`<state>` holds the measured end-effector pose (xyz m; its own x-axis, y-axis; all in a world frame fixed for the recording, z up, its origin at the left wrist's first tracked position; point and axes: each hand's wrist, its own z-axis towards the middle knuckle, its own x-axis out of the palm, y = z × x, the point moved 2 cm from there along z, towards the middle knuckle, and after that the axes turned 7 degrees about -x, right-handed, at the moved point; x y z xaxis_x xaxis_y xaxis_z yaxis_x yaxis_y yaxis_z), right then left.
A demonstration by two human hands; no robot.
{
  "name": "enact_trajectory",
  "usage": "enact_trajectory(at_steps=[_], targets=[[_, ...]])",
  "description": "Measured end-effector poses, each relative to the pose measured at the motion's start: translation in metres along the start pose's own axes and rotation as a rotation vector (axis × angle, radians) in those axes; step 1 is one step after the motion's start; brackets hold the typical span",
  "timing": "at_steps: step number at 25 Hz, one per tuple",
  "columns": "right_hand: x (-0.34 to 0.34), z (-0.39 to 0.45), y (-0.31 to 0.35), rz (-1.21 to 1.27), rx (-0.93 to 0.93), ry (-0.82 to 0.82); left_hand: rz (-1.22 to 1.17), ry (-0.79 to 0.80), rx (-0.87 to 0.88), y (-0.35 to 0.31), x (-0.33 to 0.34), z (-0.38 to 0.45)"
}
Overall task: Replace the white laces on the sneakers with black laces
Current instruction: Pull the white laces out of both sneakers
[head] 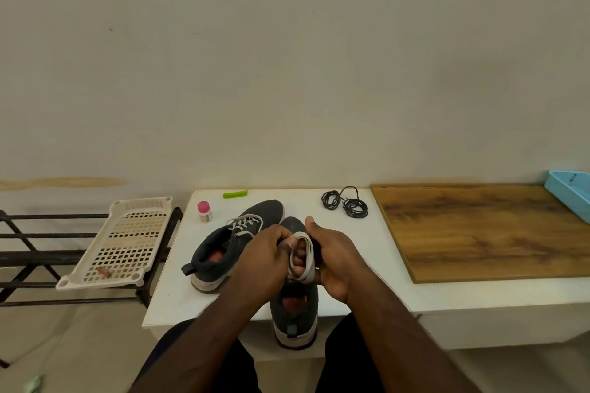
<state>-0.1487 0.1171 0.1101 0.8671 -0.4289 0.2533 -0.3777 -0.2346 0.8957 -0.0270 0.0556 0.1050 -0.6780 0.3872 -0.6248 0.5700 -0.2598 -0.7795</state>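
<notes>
Two dark grey sneakers sit on the white table. The left sneaker still carries white laces. The right sneaker lies below my hands, heel over the table's front edge. A loose white lace is wound in loops around the fingers of my right hand. My left hand pinches the same lace beside it. Two coiled black laces lie at the back of the table, apart from both hands.
A pink-capped small bottle and a green clip sit at the table's back left. A perforated cream tray rests on a dark rack at the left. A wooden board and a blue tray are at the right.
</notes>
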Motion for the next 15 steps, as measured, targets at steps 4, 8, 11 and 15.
enact_trajectory(at_steps=[4, 8, 11, 15], targets=[[-0.017, 0.009, -0.006, -0.119, -0.161, 0.015, 0.027, -0.001, -0.051, 0.01, 0.009, 0.015], [-0.036, 0.025, -0.019, -0.248, -0.258, 0.052, 0.012, 0.034, -0.09, 0.016, 0.027, 0.036], [-0.06, 0.045, -0.027, -0.309, -0.225, -0.093, 0.051, 0.092, -0.111, 0.013, 0.046, 0.048], [-0.113, 0.086, -0.039, -0.489, -0.076, -0.324, 0.005, 0.071, -0.105, 0.025, 0.059, 0.064]])
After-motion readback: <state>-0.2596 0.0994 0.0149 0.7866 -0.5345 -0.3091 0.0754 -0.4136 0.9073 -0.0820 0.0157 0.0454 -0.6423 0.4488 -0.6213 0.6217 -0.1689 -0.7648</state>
